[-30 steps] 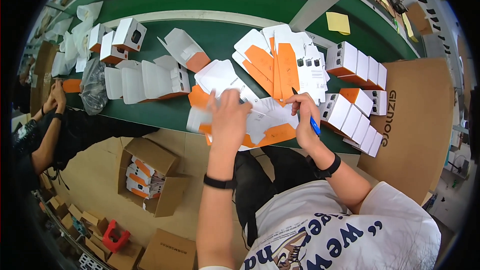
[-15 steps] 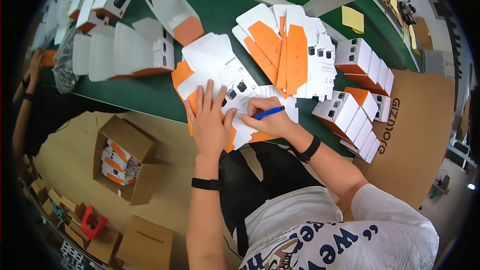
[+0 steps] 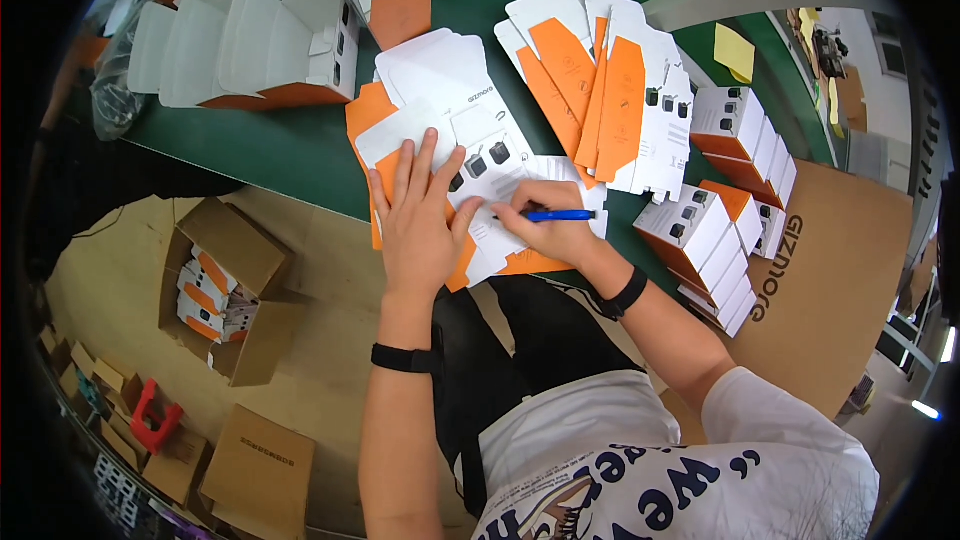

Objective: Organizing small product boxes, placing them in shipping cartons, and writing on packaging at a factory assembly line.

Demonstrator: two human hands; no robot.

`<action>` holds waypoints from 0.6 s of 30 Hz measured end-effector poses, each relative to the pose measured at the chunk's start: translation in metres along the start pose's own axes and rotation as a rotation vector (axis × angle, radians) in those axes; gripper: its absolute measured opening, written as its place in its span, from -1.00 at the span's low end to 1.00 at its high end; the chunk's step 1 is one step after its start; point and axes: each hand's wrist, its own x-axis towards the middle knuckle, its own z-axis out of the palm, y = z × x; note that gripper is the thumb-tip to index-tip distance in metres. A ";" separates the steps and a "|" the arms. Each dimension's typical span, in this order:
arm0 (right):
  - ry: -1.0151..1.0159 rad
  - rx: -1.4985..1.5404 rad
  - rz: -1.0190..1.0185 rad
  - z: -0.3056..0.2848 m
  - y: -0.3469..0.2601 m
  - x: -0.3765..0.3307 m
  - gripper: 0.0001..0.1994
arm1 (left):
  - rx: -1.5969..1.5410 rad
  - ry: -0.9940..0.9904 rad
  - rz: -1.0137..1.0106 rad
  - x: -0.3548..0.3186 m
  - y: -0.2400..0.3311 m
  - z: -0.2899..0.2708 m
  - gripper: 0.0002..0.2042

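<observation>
Two bare hands work near the middle of the frame, at the near edge of a green table (image 3: 300, 155). The left hand (image 3: 418, 225) lies flat with its fingers spread wide, gripping nothing, pressing down on a flattened carton blank (image 3: 470, 155) of smooth white card with orange panels. The right hand (image 3: 555, 235) is curled closed around a slim blue pen (image 3: 558, 215), which lies nearly level, its tip pointing toward the left hand and resting on the white face of the same blank. That blank lies at centre frame, partly overhanging the table's edge, with more blanks beneath it.

Just right of it, toward the upper centre, a fanned pile of flat blanks (image 3: 610, 90) shows long orange tongues and rounded white flaps. Folded, boxy cartons (image 3: 730, 210), white with orange ends, stand in rows at the right. Half-erected white cartons (image 3: 250, 50) sit at the upper left. A square yellow note (image 3: 735, 50) lies at the upper right. Below the table at the lower left, an open brown corrugated box (image 3: 250, 260) holds more cartons.
</observation>
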 end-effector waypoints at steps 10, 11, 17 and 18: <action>0.374 -0.193 0.133 0.022 -0.039 -0.007 -0.60 | -0.077 0.392 -0.250 -0.039 0.015 0.012 -0.44; 0.395 -0.184 0.125 0.022 -0.040 -0.006 -0.60 | -0.128 0.404 -0.382 -0.046 0.020 0.013 -0.45; 0.495 0.101 0.191 -0.009 -0.061 -0.007 -0.56 | -0.237 0.388 -0.290 -0.053 0.021 0.002 -0.51; 0.572 0.094 0.151 -0.028 -0.071 -0.009 -0.56 | -0.306 0.498 -0.329 -0.052 0.018 -0.001 -0.50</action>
